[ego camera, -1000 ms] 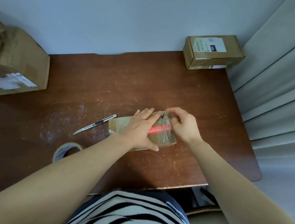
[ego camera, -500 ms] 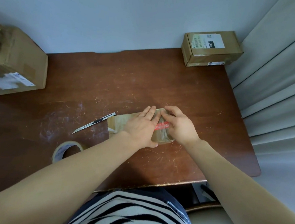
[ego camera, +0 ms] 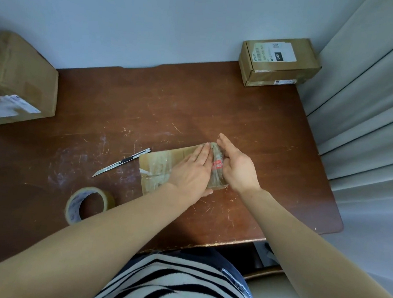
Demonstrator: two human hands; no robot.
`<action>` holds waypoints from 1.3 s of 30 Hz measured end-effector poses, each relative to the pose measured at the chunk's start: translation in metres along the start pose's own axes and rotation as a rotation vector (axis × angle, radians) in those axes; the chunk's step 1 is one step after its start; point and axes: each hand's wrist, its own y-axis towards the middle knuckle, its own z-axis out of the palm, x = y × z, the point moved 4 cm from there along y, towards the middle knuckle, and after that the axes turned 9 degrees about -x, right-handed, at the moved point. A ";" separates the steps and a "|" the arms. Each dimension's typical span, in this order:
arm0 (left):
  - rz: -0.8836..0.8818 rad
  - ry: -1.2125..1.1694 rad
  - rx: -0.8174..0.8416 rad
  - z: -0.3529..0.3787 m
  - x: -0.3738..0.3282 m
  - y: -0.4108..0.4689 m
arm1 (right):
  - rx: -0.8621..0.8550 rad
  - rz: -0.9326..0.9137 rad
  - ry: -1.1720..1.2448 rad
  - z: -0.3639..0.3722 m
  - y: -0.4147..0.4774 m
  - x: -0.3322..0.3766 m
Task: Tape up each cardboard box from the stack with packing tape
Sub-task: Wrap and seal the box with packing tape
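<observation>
A small flat cardboard box, wrapped in clear packing tape with a red printed strip, lies on the brown table in front of me. My left hand lies flat on its top, fingers together, thumb at the near edge, holding it down. My right hand rests edge-on against the box's right end with straight fingers, pressing the tape there. The roll of packing tape stands on the table at the near left, partly behind my left forearm.
A utility knife with its blade out lies just left of the box. A labelled cardboard box sits at the back right corner, a larger box at the left edge. Curtains hang on the right.
My right hand has gone from pinching the tape at the box's far right corner to lying straight along the right end. My left hand stays flat on top.
</observation>
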 end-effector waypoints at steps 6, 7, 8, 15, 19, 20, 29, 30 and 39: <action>0.063 0.078 -0.023 0.003 -0.002 -0.004 | -0.023 0.008 -0.029 0.003 0.004 -0.003; 0.069 0.090 -0.022 0.004 -0.003 -0.005 | -0.025 0.004 -0.038 0.003 0.003 -0.004; 0.076 0.102 -0.025 0.005 -0.005 -0.006 | -0.028 0.001 -0.046 0.003 0.003 -0.004; 0.106 0.125 -0.037 -0.001 -0.008 -0.004 | -0.056 -0.022 -0.080 0.006 0.004 -0.005; 0.136 0.124 -0.055 0.005 -0.008 -0.006 | -0.056 -0.012 -0.069 0.006 0.005 -0.007; 0.132 0.117 -0.056 0.006 -0.008 -0.007 | -0.053 -0.002 -0.053 0.006 0.004 -0.007; 0.090 0.048 -0.014 0.001 0.005 0.001 | -0.069 0.025 0.021 0.005 0.001 -0.004; 0.089 0.043 -0.009 0.002 0.005 0.002 | -0.069 0.026 0.022 0.005 0.001 -0.004; 0.088 0.124 -0.025 0.006 -0.003 -0.008 | -0.071 0.029 -0.027 0.005 -0.001 -0.002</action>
